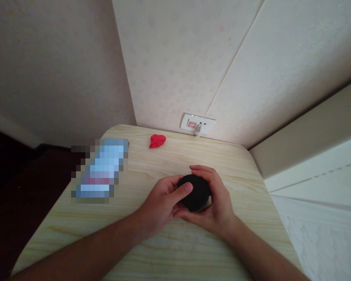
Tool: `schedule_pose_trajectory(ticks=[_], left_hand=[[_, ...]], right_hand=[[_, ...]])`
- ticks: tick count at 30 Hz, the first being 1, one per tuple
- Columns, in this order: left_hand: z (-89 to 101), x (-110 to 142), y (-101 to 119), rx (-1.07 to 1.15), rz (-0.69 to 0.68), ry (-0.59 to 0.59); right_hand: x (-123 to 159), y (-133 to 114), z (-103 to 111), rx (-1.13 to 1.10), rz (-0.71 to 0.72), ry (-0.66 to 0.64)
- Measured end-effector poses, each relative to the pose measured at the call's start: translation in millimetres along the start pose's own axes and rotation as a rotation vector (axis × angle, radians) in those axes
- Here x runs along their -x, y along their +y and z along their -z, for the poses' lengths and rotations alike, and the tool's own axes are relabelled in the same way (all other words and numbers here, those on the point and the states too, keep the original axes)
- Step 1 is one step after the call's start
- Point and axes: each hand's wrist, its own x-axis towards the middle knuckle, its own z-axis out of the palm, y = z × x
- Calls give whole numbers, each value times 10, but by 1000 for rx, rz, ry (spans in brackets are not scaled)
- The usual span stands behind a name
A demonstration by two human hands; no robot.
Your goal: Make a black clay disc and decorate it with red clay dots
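Observation:
Between my two hands is a round black object (196,194) with a flat dark top; I cannot make out its exact kind. My left hand (163,197) grips its left side, the thumb lying across the top and the other fingers partly hidden beneath. Curved around the right side is my right hand (219,199), its fingers at the far edge and its thumb at the near edge. Beyond the hands, a crumpled red piece (157,141) of thin material lies on the pale wood-grain table (175,253).
A blurred-out, bright bluish rectangular thing (103,166) lies at the table's left side. Low on the wall behind, a socket plate (197,123) holds a plug. To the right stands a white bed-like surface (333,234) beside a pale panel.

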Motion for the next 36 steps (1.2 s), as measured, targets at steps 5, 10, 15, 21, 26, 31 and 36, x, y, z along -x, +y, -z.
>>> schedule_pose_trajectory(ticks=[5, 10, 15, 21, 26, 31, 36], left_hand=[[89, -31, 3, -189, -36, -74], [92, -26, 24, -318, -87, -111], [91, -8, 33, -362, -104, -114], [52, 17, -28, -286, -32, -149], [62, 5, -40, -306, -14, -134], [93, 13, 23, -416, 0, -208], [49, 33, 7, -333, -16, -213]], right_hand=[[-16, 13, 27, -53, -16, -157], [-12, 1, 60, 4, 44, -161], [-21, -25, 83, -29, 49, -208], [-24, -40, 53, 8, 74, -97], [-16, -22, 74, 49, 70, -136], [-50, 8, 108, -64, 65, -246], [-50, -9, 69, -125, 72, -237]])
